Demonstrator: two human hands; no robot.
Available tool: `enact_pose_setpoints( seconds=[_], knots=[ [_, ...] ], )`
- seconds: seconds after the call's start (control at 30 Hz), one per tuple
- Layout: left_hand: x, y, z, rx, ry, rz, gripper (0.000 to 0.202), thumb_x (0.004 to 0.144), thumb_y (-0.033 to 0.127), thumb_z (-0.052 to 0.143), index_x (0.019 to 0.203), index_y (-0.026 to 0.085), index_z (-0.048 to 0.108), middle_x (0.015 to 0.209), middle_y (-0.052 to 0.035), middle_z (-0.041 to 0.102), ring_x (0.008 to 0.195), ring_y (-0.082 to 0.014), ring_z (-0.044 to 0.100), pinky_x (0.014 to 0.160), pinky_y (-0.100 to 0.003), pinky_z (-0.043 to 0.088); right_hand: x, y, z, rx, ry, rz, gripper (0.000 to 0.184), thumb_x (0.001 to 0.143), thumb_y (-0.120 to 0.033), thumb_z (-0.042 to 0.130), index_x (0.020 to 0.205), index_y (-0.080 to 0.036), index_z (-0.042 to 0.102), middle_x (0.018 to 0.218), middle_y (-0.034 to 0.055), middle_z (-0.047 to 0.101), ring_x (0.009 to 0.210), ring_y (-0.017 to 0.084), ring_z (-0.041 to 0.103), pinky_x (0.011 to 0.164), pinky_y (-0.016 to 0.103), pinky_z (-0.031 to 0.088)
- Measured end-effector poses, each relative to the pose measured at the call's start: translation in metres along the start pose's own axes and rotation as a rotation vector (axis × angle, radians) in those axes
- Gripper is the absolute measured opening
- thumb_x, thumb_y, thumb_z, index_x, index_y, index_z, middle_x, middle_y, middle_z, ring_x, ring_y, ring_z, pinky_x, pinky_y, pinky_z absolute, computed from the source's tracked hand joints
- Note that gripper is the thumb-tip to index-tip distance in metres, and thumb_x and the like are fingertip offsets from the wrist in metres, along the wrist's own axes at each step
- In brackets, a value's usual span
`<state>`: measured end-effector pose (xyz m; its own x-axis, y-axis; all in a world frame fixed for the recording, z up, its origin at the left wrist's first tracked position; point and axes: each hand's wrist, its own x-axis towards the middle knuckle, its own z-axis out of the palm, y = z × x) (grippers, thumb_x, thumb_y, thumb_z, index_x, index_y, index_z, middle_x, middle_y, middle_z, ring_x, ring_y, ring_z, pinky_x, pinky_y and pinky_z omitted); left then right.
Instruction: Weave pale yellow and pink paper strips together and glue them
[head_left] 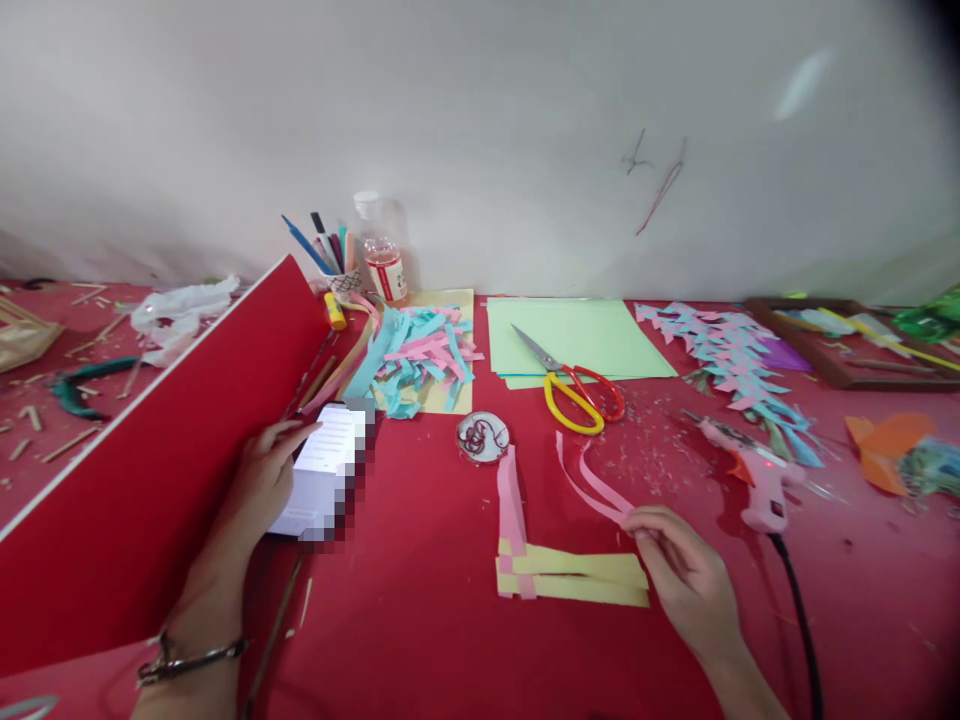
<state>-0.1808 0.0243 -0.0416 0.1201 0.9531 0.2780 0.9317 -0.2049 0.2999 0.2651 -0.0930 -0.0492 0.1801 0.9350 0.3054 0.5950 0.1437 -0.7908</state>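
My left hand point(259, 480) lifts the edge of a large red sheet point(135, 470), fingers curled round it, next to a small white pixelated box point(322, 485). My right hand point(679, 570) pinches the end of a pink paper strip point(592, 485) that curves up from the table. Just left of that hand lie yellow paper strips point(577, 578) woven with pink strips point(512, 510). A small round tin point(482, 437) sits above the weave.
Yellow and red scissors point(574, 390) lie on green paper point(570, 340). A pink glue gun point(757, 475) with a black cord rests at right. Cut blue and pink strips point(420, 360), a pen cup point(341, 275), a bottle point(382, 255) and a wooden frame point(840, 345) line the back.
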Motion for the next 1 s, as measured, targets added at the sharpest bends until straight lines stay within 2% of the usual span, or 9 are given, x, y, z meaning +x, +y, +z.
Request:
enact_pose_setpoints(
  seconds=[0.1,0.2,0.43,0.57,0.73,1.0],
  knots=[
    [0.001,0.005,-0.006,-0.047,0.038,0.013,0.04,0.079,0.009,0.026,0.102,0.015,0.059,0.106,-0.0083,0.049,0.102,-0.0179,0.048,0.096,-0.035,0.037,-0.001,0.001,0.0,0.0,-0.003,-0.009,0.01,0.078,-0.019,0.049,0.075,-0.02,0.058,0.077,0.0034,0.059,0.075,0.015,0.057,0.066,0.024,0.047],
    [0.001,0.006,-0.008,-0.017,0.029,0.029,0.039,0.079,0.006,0.026,0.088,0.015,0.062,0.105,-0.0075,0.048,0.102,-0.0172,0.048,0.096,-0.034,0.037,-0.001,0.0,0.0,-0.001,-0.005,-0.01,0.009,0.078,-0.019,0.049,0.075,-0.02,0.058,0.078,0.0032,0.058,0.074,0.015,0.057,0.066,0.024,0.047],
    [0.0,0.004,-0.002,0.169,-0.025,0.03,0.043,0.08,0.003,0.026,0.106,0.014,0.059,0.11,-0.0097,0.05,0.103,-0.0209,0.044,0.091,-0.038,0.037,-0.001,0.001,0.0,-0.003,-0.006,-0.013,0.009,0.079,-0.019,0.049,0.076,-0.02,0.057,0.078,0.0033,0.058,0.075,0.015,0.056,0.067,0.024,0.046],
    [0.001,0.009,-0.008,0.194,0.022,0.059,0.041,0.08,0.003,0.028,0.101,0.015,0.061,0.11,-0.0087,0.051,0.101,-0.0205,0.045,0.089,-0.037,0.037,-0.001,0.001,0.0,0.002,-0.01,-0.022,0.01,0.079,-0.018,0.048,0.076,-0.02,0.057,0.078,0.0029,0.057,0.074,0.014,0.056,0.066,0.023,0.046],
    [0.002,0.013,-0.012,0.168,0.069,0.089,0.038,0.078,0.003,0.029,0.083,0.017,0.064,0.103,-0.0071,0.053,0.099,-0.0192,0.048,0.086,-0.036,0.037,-0.001,0.001,0.001,0.002,-0.016,-0.023,0.009,0.08,-0.017,0.048,0.077,-0.02,0.057,0.079,0.0029,0.057,0.076,0.014,0.056,0.067,0.023,0.045],
    [0.002,0.009,-0.006,0.166,0.07,0.089,0.04,0.077,0.005,0.028,0.091,0.017,0.063,0.103,-0.0084,0.054,0.099,-0.0204,0.047,0.085,-0.036,0.037,-0.002,0.002,0.0,0.015,-0.022,-0.03,0.01,0.08,-0.016,0.048,0.078,-0.021,0.056,0.08,0.0017,0.056,0.077,0.013,0.055,0.068,0.021,0.045]
  ],
)
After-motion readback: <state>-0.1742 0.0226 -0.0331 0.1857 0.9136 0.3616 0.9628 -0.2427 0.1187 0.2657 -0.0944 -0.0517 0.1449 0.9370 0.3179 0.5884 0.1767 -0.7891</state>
